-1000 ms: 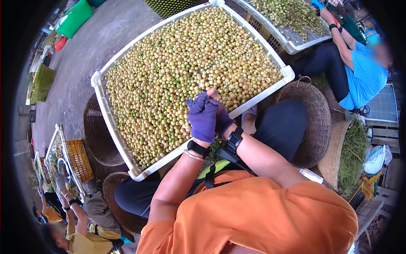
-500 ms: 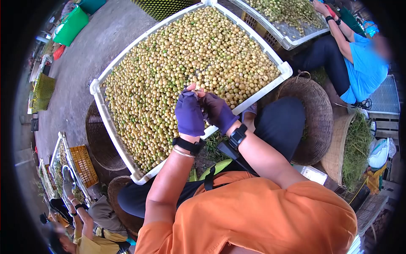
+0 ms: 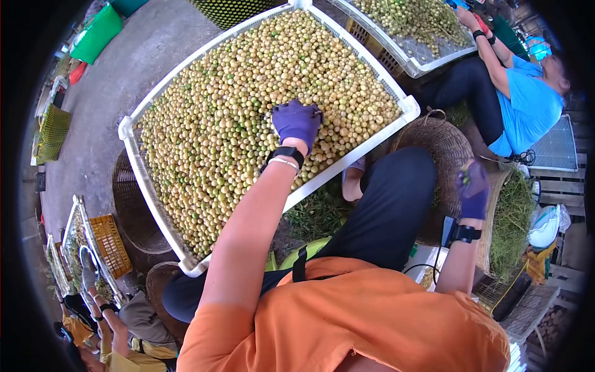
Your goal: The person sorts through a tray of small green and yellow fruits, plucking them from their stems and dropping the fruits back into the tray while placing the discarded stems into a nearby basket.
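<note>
A large white-rimmed mesh tray (image 3: 347, 161) is heaped with small round tan and green fruits (image 3: 229, 118). My left hand (image 3: 297, 124), in a purple fingerless glove, presses onto the heap toward the tray's right side. Its fingers curl down among the fruits, hiding what is in them. Out to the right, beyond my knee, my right hand (image 3: 473, 189) is raised beside a woven basket (image 3: 443, 149). It wears a matching glove, and its fingers are curled around something small and greenish that I cannot make out.
Green stems (image 3: 520, 217) fill a woven container at the right. A person in blue (image 3: 536, 99) works at another fruit tray (image 3: 427, 59), top right. Someone in yellow (image 3: 133, 361) sits lower left near a yellow crate (image 3: 110, 245). Another basket (image 3: 133, 204) stands left of my tray.
My hands were together over the tray's near edge. The right has swung far right, past my knee; the left has moved forward onto the fruits. The view has shifted slightly.
</note>
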Demonstrator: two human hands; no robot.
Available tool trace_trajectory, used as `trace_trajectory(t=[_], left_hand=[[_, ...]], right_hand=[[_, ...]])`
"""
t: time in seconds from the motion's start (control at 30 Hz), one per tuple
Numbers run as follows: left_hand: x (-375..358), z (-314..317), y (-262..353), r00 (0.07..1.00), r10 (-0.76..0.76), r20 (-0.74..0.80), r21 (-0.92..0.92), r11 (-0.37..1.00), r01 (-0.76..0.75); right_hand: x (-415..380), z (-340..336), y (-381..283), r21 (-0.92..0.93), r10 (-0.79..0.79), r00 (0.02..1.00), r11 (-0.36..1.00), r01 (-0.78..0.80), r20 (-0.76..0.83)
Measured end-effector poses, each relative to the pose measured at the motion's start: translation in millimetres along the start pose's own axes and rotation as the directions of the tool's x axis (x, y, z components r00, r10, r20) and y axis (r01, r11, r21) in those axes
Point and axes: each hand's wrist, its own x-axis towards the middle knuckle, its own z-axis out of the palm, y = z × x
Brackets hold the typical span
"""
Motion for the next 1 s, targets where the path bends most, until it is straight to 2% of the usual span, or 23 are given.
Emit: trace_trajectory(t=[0.03,0.13,0.17,0.27,0.33,0.4,0.43,0.47,0.5,0.53,0.57,0.6,0.63,0.67,0.73,0.77,0.8,0.87,0.93,1.0], left_hand=[[3,3,6,1.000,-0.015,0.017,0.046,0.999,0.014],[12,9,14,0.996,-0.036,0.084,0.126,0.992,0.025],[14,9,14,0.993,-0.038,0.112,0.148,0.989,0.021],[25,4,15,0.972,-0.046,0.228,0.167,0.986,0.007],[25,3,13,0.981,-0.004,0.193,0.143,0.989,-0.024],[17,-19,7,0.976,-0.005,0.219,0.033,0.999,-0.003],[13,-11,0,0.994,-0.036,0.099,-0.053,0.998,0.041],[8,-1,-11,0.999,-0.015,0.042,-0.283,0.959,0.026],[-2,1,-13,0.990,-0.072,0.119,-0.711,0.690,0.136],[-18,-3,-12,0.972,-0.082,0.220,-0.943,0.237,0.234],[-35,-8,-12,0.944,0.046,0.326,-0.938,-0.109,0.329],[-55,-23,-10,0.900,0.206,0.384,-0.794,-0.424,0.436],[-71,-37,-4,0.862,0.325,0.389,-0.714,-0.485,0.505],[-86,-53,4,0.808,0.450,0.380,-0.621,-0.523,0.584],[-117,-79,22,0.796,0.372,0.478,-0.676,-0.423,0.604],[-122,-68,23,0.799,0.484,0.357,-0.733,-0.384,0.561],[-131,-70,29,0.787,0.594,0.166,-0.723,-0.470,0.507],[-141,-64,37,0.758,0.590,0.279,-0.654,-0.461,0.600],[-151,-59,43,0.693,0.677,0.248,-0.626,-0.435,0.648],[-165,-57,50,0.659,0.686,0.307,-0.605,-0.394,0.692]], right_hand=[[2,-8,23,0.329,0.342,0.940,0.886,-0.327,0.013],[-1,-28,76,-0.048,0.144,0.984,0.988,-0.149,-0.103],[-3,-35,80,-0.022,0.098,0.992,0.995,-0.100,-0.078],[-11,-20,17,0.130,0.168,0.981,0.979,-0.155,-0.101],[-13,-1,-30,0.176,0.008,0.999,0.984,0.001,-0.049],[-13,21,-59,0.268,-0.175,0.985,0.949,0.167,0.005],[-20,32,-80,0.274,-0.164,0.984,0.951,0.140,0.065],[-29,45,-104,0.282,-0.150,0.982,0.953,0.112,0.119],[-39,58,-117,0.287,-0.134,0.977,0.954,0.081,0.167],[-46,70,-120,0.229,-0.126,0.962,0.971,0.070,0.241],[-51,81,-121,0.168,-0.115,0.944,0.984,0.065,0.310],[-58,96,-118,0.101,-0.308,0.908,0.951,0.292,0.283],[-66,106,-121,0.060,-0.311,0.894,0.949,0.309,0.321],[-68,115,-112,0.049,-0.489,0.795,0.860,0.508,0.358],[-90,124,-117,0.134,-0.480,0.739,0.868,0.478,0.472],[-99,123,-123,0.117,-0.533,0.679,0.822,0.558,0.506],[-105,125,-114,0.156,-0.624,0.605,0.748,0.645,0.494],[-121,116,-111,-0.024,-0.470,0.683,0.814,0.580,0.559],[-129,100,-102,-0.029,-0.458,0.732,0.839,0.544,0.505],[-129,76,-87,-0.011,-0.410,0.801,0.887,0.461,0.437]])
